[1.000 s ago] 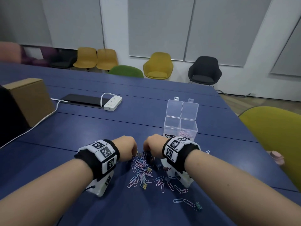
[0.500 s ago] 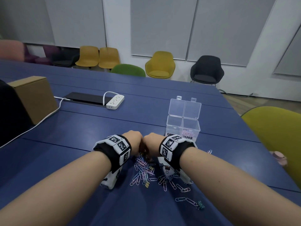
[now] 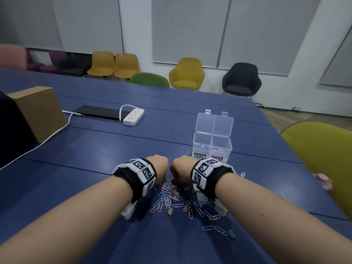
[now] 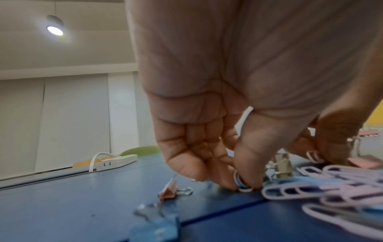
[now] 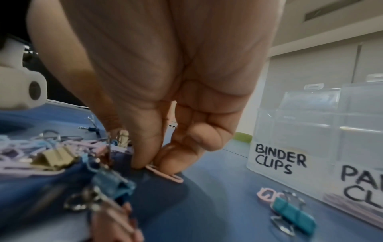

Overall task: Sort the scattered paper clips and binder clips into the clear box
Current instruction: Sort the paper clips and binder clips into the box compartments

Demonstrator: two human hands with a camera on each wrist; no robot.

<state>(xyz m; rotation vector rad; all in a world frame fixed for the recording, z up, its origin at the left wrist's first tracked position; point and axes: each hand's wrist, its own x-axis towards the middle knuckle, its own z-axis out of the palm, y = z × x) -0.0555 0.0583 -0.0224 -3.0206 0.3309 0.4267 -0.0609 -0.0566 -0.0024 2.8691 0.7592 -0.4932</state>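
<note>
A blue tabletop fills a meeting room lined with grey wall panels and a row of chairs. On it the left hand bends down, its grip pinching a small bunch of paper clips, blue and pale, at the edge of the scattered pile. Just beside it the right hand pinches one pink paper clip between thumb and fingertip, the clip touching the tabletop. Loose binder clips lie mixed in: a tan binder clip, a blue binder clip, a teal binder clip. Near the right hand stands the clear box, both lids up, with two compartments: the one labelled BINDER CLIPS looks bare, the one labelled PAPER holds pink paper clips.
</note>
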